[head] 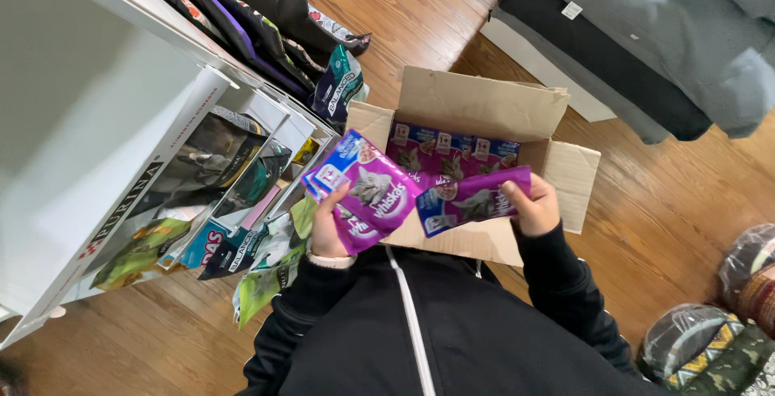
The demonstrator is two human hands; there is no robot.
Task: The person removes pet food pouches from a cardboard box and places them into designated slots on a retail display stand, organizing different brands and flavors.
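the left hand (pixel 329 226) grips a small stack of purple cat food pouches (pixel 363 188), thumb laid across the front of the top one and fingers wrapped behind, so the stack stands tilted up and away from the palm, its upper corner leaning toward the shelf side. the right hand (pixel 534 206) is closed on a single purple pouch (pixel 472 200), held by its right end with the thumb on top; the pouch stretches out leftward from that grip, nearly level, and its far end comes just beside the lower edge of the stack in the other hand. both pouches hang over the near wall of an open cardboard box (pixel 484 105), which sits just beyond the two grips on the wooden floor (pixel 662 210); further in from the hands, a row of more purple pouches (pixel 452 152) stands inside the box against its far side. outward from the left grip stands a white display rack (pixel 153 178) packed with green and dark pet food bags (pixel 266 267), the nearest of them just beside the left wrist. beyond the right grip, well apart, lies a grey cushion (pixel 646 33)
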